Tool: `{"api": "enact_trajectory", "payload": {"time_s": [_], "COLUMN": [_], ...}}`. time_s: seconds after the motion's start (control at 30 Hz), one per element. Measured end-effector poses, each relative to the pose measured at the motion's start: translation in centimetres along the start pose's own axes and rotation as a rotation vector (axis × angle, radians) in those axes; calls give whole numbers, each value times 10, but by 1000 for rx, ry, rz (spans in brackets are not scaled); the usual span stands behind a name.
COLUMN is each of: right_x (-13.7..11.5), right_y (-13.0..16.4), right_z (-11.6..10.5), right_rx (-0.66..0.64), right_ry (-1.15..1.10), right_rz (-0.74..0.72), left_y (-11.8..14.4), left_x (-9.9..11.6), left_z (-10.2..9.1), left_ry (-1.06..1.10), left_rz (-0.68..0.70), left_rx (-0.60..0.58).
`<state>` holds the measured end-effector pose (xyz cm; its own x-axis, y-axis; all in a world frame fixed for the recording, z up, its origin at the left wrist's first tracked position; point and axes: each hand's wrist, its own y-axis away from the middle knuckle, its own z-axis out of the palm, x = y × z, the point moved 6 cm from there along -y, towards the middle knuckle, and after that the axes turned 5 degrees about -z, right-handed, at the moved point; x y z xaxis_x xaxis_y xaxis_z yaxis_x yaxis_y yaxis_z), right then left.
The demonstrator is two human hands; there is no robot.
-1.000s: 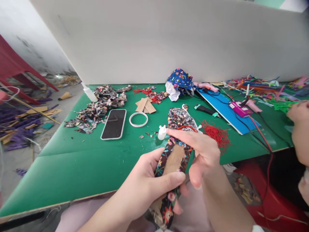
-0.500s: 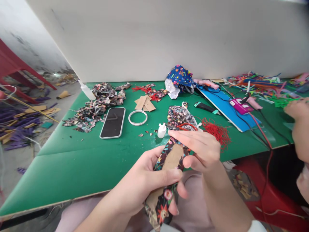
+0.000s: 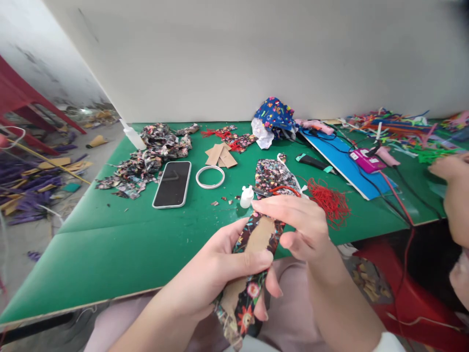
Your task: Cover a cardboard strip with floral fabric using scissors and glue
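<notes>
A long piece of cardboard [image 3: 261, 235], wrapped at its edges in black flowered fabric [image 3: 252, 290], is tilted over my lap at the table's front edge. My left hand [image 3: 223, 259] is closed around its middle, thumb on the bare cardboard and fingertips curling out on the right side. My right hand [image 3: 300, 222] lies over the far end, its fingers pressed together on the fabric edge and its thumb by the right edge. Just beyond stands a small white glue bottle [image 3: 246, 197]. Red-handled scissors [image 3: 282, 189] rest on a flowered fabric piece [image 3: 271, 173].
A phone [image 3: 172, 184], a white ring [image 3: 210, 177], cardboard pieces [image 3: 221, 155] and fabric scraps [image 3: 146, 164] lie left and centre. A cutter knife [image 3: 315, 163], red cords [image 3: 330, 203], a blue board [image 3: 340, 159] and cables lie right. Another person's hand [image 3: 449, 171] is at far right.
My right hand and the far end of the wrapped cardboard have shifted slightly left and down. My left hand keeps its grip. The camera view has moved a little.
</notes>
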<state>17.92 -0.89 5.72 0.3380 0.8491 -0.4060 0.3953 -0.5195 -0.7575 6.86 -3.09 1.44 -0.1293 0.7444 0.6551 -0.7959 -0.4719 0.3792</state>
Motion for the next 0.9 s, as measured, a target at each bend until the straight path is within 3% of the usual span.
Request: {"api": "enact_trajectory", "payload": {"time_s": [0.1, 0.2, 0.3, 0.37, 0.47, 0.57, 0.9], "right_x": [10, 30, 46, 49, 47, 39, 28], "right_y": [6, 14, 23, 25, 22, 16, 9], "right_z": [-6, -15, -21, -18, -5, 5, 16], "right_rx": [81, 244, 392, 387, 269, 178, 38], "right_ry": [-194, -325, -286, -201, -109, 20, 205], "right_rz": [150, 384, 591, 658, 659, 566, 375], "left_y": [-4, -7, -11, -14, -17, -18, -15], "left_x": [0, 1, 0, -1, -2, -4, -9], "left_z": [-9, -16, -18, -18, -18, -19, -22], "left_ry": [-255, -539, -827, -950, -1028, -1057, -1076], "left_rz": [25, 82, 108, 108, 107, 103, 86], "left_rx": [117, 211, 236, 239, 240, 241, 246]}}
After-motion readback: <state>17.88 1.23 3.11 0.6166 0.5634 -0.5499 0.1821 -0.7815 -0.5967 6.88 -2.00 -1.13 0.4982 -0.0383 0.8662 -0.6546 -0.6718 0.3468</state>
